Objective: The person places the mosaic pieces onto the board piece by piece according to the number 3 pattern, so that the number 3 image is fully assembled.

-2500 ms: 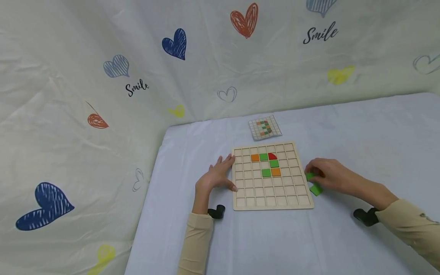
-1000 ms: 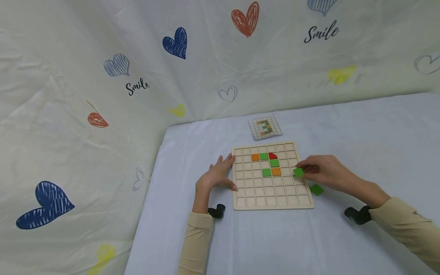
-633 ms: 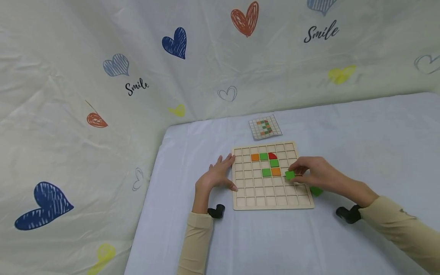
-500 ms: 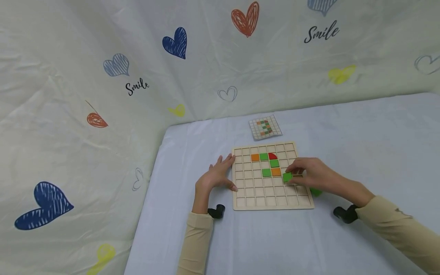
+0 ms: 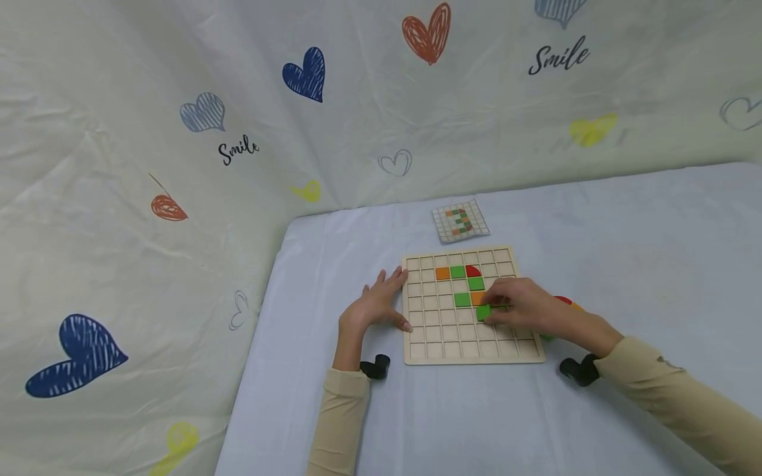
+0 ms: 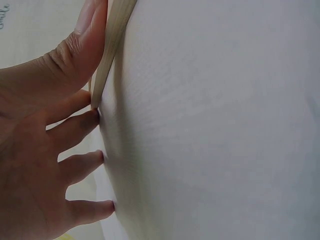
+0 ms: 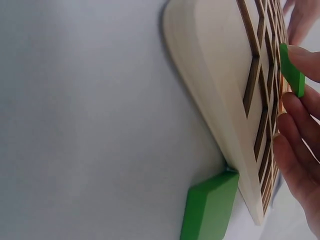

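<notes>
Here, a green tile [image 5: 483, 313] in the pinch of the right grip [image 5: 524, 304], over the board [image 5: 450, 332], left grip [image 5: 376, 303] wide.

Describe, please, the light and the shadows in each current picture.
Head view: soft, fairly even light, with a faint shadow below the right sleeve; left wrist view: dim, the left hand dark, a soft shadow on the cloth along the board; right wrist view: the right hand pale and washed out, the green tile it pinches strongly coloured.

White tabletop [image 5: 476, 416] — gridded board [image 5: 449, 334], card [image 5: 461, 221], green tile [image 7: 212, 207]
</notes>
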The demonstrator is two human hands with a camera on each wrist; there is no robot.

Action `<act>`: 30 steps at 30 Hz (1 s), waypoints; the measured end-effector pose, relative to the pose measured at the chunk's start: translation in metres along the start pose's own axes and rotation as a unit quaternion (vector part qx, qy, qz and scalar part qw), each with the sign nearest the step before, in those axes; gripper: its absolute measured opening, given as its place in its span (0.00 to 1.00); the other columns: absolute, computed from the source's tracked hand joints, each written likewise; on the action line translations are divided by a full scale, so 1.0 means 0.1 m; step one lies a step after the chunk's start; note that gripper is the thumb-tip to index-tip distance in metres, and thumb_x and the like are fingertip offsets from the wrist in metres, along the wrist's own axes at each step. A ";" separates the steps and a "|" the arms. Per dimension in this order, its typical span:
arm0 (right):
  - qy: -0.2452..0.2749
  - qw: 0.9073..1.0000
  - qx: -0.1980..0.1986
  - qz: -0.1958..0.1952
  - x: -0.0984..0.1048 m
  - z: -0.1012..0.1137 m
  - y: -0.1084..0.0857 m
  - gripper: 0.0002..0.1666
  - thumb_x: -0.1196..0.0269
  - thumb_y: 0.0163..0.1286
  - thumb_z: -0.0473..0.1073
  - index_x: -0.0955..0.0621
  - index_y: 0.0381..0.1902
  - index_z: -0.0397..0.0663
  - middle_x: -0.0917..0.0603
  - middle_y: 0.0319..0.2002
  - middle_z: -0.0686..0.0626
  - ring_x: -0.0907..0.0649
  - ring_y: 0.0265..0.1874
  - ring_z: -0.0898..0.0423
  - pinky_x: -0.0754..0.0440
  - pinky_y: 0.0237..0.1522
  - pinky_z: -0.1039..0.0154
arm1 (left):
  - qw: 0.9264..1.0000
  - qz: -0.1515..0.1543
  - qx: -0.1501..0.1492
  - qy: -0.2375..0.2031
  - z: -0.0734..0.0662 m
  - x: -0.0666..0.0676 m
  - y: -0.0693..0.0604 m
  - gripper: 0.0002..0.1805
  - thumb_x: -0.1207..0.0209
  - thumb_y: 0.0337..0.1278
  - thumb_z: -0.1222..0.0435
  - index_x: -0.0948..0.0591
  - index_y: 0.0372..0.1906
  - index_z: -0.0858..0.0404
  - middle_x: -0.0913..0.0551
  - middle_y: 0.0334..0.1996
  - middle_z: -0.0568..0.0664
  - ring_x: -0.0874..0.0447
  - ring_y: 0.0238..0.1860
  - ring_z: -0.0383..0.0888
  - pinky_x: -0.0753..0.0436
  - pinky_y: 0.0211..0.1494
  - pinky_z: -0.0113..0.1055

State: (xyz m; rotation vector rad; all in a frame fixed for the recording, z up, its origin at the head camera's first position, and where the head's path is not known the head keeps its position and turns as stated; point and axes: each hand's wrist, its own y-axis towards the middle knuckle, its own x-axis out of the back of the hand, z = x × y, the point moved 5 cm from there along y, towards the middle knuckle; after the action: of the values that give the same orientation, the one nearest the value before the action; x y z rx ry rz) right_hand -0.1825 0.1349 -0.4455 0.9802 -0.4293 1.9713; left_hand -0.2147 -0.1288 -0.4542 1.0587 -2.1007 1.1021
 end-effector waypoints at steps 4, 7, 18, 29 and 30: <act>-0.011 1.000 -0.008 0.010 -0.04 -0.01 0.02 0.14 0.21 0.57 0.41 0.11 0.41 0.47 0.14 0.38 0.55 0.17 0.39 0.57 0.15 0.44 0.59 | 1.000 -0.001 0.001 0.002 0.00 0.00 0.00 0.65 0.19 0.42 0.63 0.48 0.84 0.53 0.55 0.84 0.44 0.68 0.85 0.52 0.62 0.83 0.62; -0.019 1.000 -0.013 0.015 -0.06 -0.01 0.03 0.13 0.22 0.58 0.41 0.11 0.41 0.47 0.15 0.39 0.55 0.17 0.41 0.56 0.15 0.46 0.57 | 1.000 -0.001 0.002 0.002 0.01 0.00 0.00 0.65 0.19 0.42 0.63 0.48 0.84 0.53 0.55 0.84 0.44 0.68 0.85 0.52 0.62 0.83 0.62; -0.040 0.999 0.005 0.019 -0.05 0.03 0.03 0.14 0.21 0.56 0.39 0.11 0.40 0.46 0.16 0.39 0.54 0.18 0.42 0.55 0.15 0.46 0.55 | 1.000 0.000 -0.001 0.004 -0.02 0.00 -0.01 0.65 0.19 0.43 0.63 0.49 0.84 0.53 0.55 0.84 0.44 0.68 0.85 0.52 0.62 0.83 0.62; -0.027 0.999 0.019 -0.002 0.04 0.04 -0.05 0.13 0.23 0.59 0.38 0.12 0.42 0.45 0.14 0.40 0.53 0.16 0.40 0.54 0.15 0.43 0.58 | 1.000 -0.001 0.002 0.005 -0.01 0.00 0.00 0.65 0.19 0.42 0.63 0.48 0.84 0.53 0.55 0.85 0.44 0.68 0.85 0.52 0.62 0.83 0.61; -0.027 1.000 0.016 -0.004 0.06 0.04 -0.06 0.12 0.24 0.59 0.37 0.12 0.42 0.45 0.13 0.40 0.53 0.16 0.40 0.54 0.15 0.42 0.58 | 1.000 -0.001 0.003 0.006 -0.01 0.00 0.00 0.66 0.19 0.42 0.63 0.48 0.84 0.53 0.55 0.85 0.44 0.68 0.85 0.52 0.62 0.83 0.61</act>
State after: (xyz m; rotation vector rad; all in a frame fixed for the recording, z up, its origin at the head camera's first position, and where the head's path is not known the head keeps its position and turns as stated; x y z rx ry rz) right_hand -0.1773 0.1395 -0.4393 1.0549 -0.4237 1.9535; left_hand -0.2145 -0.1282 -0.4538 1.0545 -2.0889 1.1104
